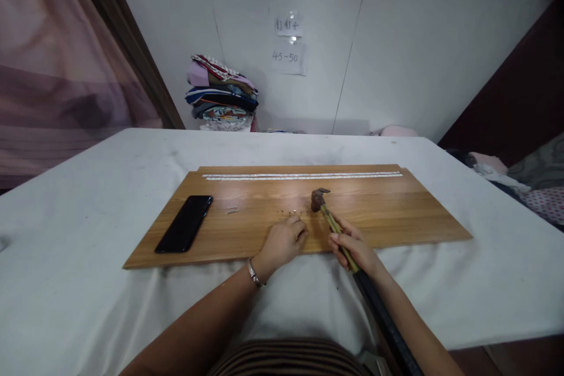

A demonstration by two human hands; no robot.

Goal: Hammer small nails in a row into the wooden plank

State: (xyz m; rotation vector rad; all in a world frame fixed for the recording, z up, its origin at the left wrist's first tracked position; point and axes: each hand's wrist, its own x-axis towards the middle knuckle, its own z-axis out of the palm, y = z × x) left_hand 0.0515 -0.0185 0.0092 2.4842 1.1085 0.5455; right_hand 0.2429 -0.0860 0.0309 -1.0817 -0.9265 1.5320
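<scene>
My right hand (352, 247) is closed round the upper handle of a claw hammer (331, 220). The hammer's rusty head is just above the wooden board (379, 211) or on it; I cannot tell which. Its dark grip runs back beneath my right forearm. My left hand (285, 239) rests on the board with curled fingers pressed together. What they hold, if anything, is hidden. Just beyond these fingertips, a row of small dark marks (282, 212) crosses the wood, with a tiny shiny spot among them. A few thin nails (232, 210) lie farther left.
A black phone (185, 224) lies on the board's left end. Two white measuring strips (304, 175) run along its far edge. Under it spreads a white cloth-covered table (493, 282). Folded clothes (222, 94) are stacked by the wall, below handwritten papers (289, 59).
</scene>
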